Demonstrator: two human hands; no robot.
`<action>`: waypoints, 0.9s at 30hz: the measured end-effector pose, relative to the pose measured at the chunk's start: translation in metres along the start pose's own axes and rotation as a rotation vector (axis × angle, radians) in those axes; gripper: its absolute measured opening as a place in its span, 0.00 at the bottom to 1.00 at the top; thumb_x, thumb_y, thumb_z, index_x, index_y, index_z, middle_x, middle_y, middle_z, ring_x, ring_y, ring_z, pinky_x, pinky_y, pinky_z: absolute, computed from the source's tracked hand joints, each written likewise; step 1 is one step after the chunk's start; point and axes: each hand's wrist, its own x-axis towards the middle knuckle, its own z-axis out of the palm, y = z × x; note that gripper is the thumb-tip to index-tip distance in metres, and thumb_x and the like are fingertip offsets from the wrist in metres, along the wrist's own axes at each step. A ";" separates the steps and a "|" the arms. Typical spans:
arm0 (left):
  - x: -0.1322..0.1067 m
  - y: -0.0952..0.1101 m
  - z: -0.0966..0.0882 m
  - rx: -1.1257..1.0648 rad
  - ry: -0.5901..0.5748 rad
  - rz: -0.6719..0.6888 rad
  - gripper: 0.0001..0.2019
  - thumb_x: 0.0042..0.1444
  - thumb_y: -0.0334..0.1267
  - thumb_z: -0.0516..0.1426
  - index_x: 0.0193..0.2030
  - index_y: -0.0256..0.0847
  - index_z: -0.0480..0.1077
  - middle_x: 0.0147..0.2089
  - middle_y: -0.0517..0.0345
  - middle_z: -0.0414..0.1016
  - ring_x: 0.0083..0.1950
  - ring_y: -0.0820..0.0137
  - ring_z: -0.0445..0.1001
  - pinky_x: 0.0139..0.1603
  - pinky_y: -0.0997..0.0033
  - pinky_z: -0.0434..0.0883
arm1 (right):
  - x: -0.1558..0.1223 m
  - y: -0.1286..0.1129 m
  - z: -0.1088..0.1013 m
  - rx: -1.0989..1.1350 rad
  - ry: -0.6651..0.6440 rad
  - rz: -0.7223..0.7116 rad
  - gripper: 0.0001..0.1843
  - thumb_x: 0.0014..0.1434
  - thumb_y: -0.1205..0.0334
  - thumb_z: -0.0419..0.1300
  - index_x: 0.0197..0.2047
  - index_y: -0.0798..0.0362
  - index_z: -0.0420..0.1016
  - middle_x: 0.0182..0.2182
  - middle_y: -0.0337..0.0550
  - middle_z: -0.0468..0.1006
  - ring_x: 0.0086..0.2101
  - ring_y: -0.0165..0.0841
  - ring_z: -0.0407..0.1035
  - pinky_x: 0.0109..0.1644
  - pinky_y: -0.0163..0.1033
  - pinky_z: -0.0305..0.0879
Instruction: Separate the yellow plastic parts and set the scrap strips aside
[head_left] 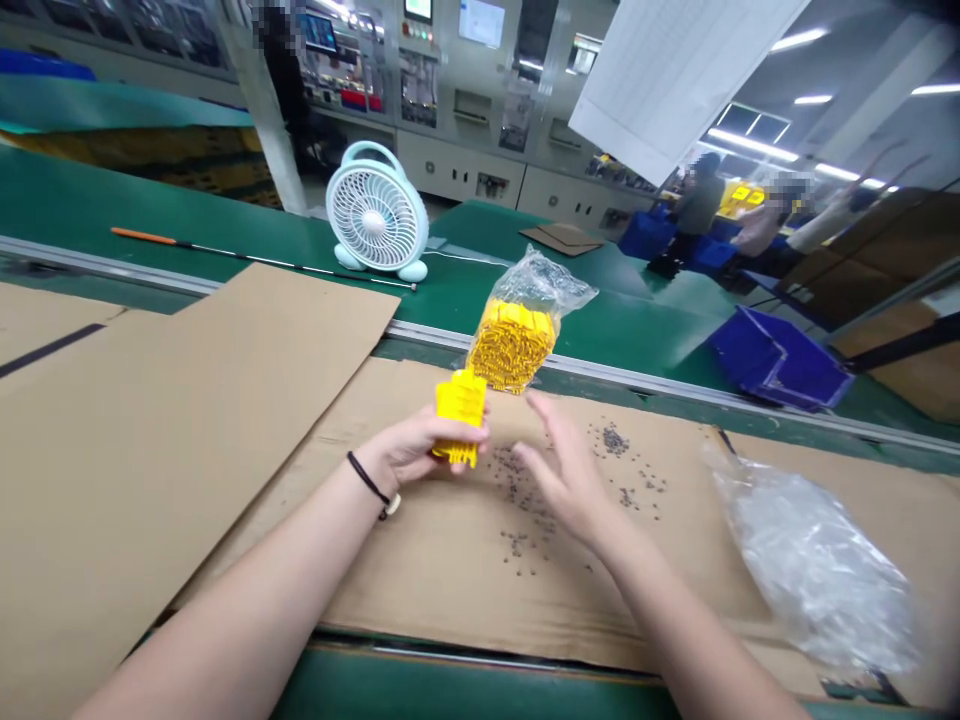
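Note:
My left hand (418, 448) is closed round a stack of yellow plastic parts (460, 412), held upright above the cardboard sheet (450, 570). My right hand (564, 462) hovers just to the right of it with fingers spread and nothing in them, over several small dark screws (525, 500) scattered on the cardboard. Just behind the hands stands a clear bag of yellow parts (517, 330).
A crumpled clear plastic bag (817, 570) lies at the right. A large cardboard sheet (165, 430) covers the left. Behind are a green conveyor belt (622, 330), a small white fan (377, 212), an orange-handled rod (225, 250) and a blue bin (776, 358). People stand far right.

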 end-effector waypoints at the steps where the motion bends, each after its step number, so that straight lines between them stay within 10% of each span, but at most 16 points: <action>1: 0.001 0.006 -0.009 -0.030 0.088 0.022 0.15 0.45 0.28 0.63 0.40 0.37 0.68 0.30 0.58 0.70 0.29 0.74 0.72 0.17 0.84 0.65 | -0.008 0.002 0.005 -0.104 -0.056 -0.014 0.35 0.61 0.47 0.51 0.67 0.48 0.48 0.65 0.48 0.52 0.64 0.44 0.44 0.66 0.60 0.38; 5: 0.008 0.019 -0.035 -0.145 0.294 -0.023 0.12 0.48 0.28 0.62 0.40 0.36 0.66 0.30 0.55 0.71 0.28 0.72 0.74 0.16 0.84 0.66 | -0.033 0.004 0.023 -0.348 -0.271 -0.061 0.42 0.55 0.37 0.53 0.67 0.45 0.47 0.67 0.47 0.46 0.65 0.51 0.36 0.62 0.69 0.20; 16: 0.019 0.008 -0.043 -0.308 0.158 -0.067 0.15 0.48 0.22 0.58 0.44 0.33 0.66 0.36 0.51 0.74 0.34 0.71 0.76 0.26 0.82 0.74 | -0.055 0.072 -0.007 -0.623 -0.210 0.240 0.40 0.60 0.39 0.45 0.69 0.50 0.41 0.67 0.52 0.44 0.65 0.53 0.37 0.59 0.73 0.29; 22: 0.016 0.005 -0.032 -0.168 0.202 -0.134 0.13 0.45 0.26 0.63 0.40 0.31 0.68 0.36 0.49 0.75 0.31 0.72 0.75 0.17 0.85 0.67 | -0.027 0.037 -0.005 -0.447 -0.131 0.041 0.18 0.63 0.54 0.49 0.51 0.49 0.72 0.56 0.51 0.67 0.55 0.45 0.59 0.57 0.56 0.51; 27: 0.017 -0.003 -0.025 -0.074 0.202 -0.051 0.12 0.43 0.25 0.64 0.36 0.30 0.70 0.31 0.53 0.73 0.30 0.75 0.72 0.16 0.86 0.62 | 0.001 0.009 0.017 -0.215 -0.254 -0.045 0.09 0.60 0.63 0.55 0.40 0.48 0.77 0.36 0.42 0.78 0.40 0.37 0.67 0.45 0.43 0.56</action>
